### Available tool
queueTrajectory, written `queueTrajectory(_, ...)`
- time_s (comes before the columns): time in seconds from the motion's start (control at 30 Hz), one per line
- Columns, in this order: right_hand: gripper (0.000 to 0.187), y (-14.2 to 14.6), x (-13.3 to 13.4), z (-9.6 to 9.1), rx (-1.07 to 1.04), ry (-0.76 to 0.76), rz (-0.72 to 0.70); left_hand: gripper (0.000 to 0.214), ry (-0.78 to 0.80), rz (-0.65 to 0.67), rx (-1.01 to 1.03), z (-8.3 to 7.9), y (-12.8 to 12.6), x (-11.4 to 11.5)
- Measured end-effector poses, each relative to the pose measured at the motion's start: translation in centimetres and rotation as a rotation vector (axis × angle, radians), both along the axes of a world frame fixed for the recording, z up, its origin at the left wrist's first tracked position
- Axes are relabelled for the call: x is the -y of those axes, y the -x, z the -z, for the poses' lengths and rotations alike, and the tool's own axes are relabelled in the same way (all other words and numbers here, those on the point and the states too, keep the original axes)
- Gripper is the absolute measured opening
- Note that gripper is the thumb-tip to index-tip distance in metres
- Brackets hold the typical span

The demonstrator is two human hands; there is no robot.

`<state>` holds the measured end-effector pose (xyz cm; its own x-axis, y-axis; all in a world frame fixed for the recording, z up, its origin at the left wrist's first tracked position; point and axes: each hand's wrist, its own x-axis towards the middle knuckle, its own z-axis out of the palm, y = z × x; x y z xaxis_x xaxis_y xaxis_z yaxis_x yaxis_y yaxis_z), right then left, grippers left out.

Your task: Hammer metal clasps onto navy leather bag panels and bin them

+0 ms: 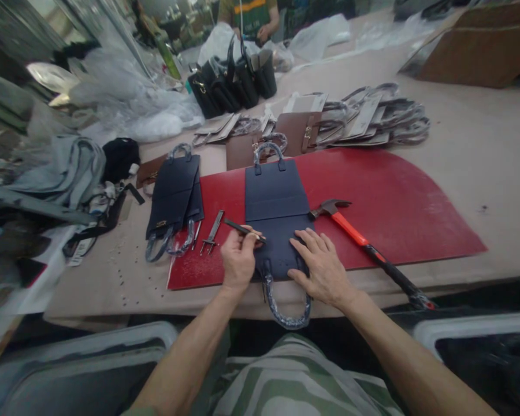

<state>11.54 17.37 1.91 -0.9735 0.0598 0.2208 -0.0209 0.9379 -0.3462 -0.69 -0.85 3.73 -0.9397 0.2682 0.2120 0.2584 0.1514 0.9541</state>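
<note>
A navy bag panel (275,193) lies spread flat, with a plastic-wrapped handle at its far end and another wrapped handle (286,319) hanging over the table's near edge. My left hand (239,257) is closed around a slim dark pen-like tool (236,226), its lower end close to the panel's left side. Fingers spread, my right hand (323,267) rests on the panel's right side. Just beyond it lies a claw hammer (351,226) with a red and black handle. Metal fork-shaped punches (213,231) lie left of my left hand.
Under the panel is a red board (381,196). More navy bag pieces (173,193) lie at left. Brown panels (297,130), a heap of grey wrapped handles (379,118) and black bags (234,84) stand further back. Across the table is another person (253,17). Bins (91,352) flank my lap.
</note>
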Motion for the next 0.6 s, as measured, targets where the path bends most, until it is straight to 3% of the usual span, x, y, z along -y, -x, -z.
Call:
queueTrajectory(0.03,0.064,0.0,0.1,-0.1,0.0,0.001,0.003,0.019,0.021,-0.046,0.037,-0.5,0.9,0.6)
queueTrajectory(0.1,0.064,0.0,0.2,-0.1,-0.002,0.003,0.011,0.018,0.215,-0.031,0.002,-1.5,2.6,2.2)
queueTrajectory(0.27,0.061,0.1,0.3,-0.2,-0.016,-0.012,0.023,0.016,1.049,0.03,-0.132,-3.4,3.3,5.2)
queueTrajectory(0.33,0.059,0.0,0.2,-0.2,-0.042,-0.024,0.015,0.021,1.25,0.003,-0.192,-3.8,2.6,5.2)
queueTrajectory(0.43,0.057,0.0,0.0,0.2,-0.098,-0.053,0.002,0.021,1.331,0.009,-0.268,-4.0,1.6,4.6)
queueTrajectory(0.6,0.057,0.7,-0.7,1.8,-0.194,-0.097,-0.013,0.013,1.214,0.011,-0.25,-3.8,2.1,5.2)
